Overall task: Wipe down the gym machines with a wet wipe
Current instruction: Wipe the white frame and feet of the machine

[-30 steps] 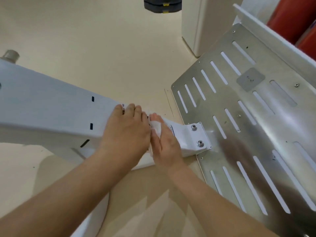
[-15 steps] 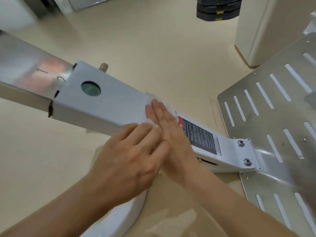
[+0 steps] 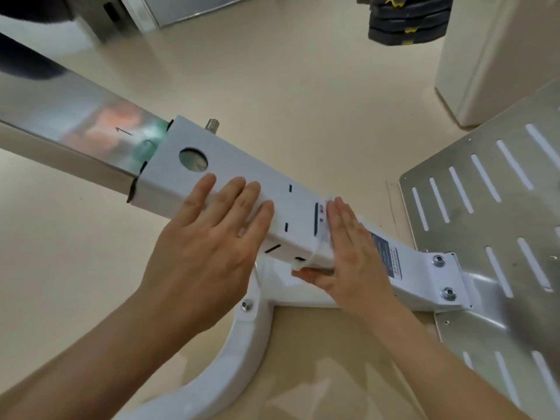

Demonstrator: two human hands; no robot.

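Left hand (image 3: pixel 209 247): flat on white metal beam (image 3: pixel 239 174).
Right hand (image 3: pixel 351 262): flat, pressing white wet wipe (image 3: pixel 321 247).
Change: hands now apart.

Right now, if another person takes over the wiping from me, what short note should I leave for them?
Left hand: open, flat on top of the white beam.
Right hand: fingers straight, pressing the wet wipe over the beam beside the dark label, thumb against the beam's near side.
Done: no wiped streak shows, so I cannot tell.
Left, probably: the beam toward its round hole, the chrome tube, the slotted metal plate.
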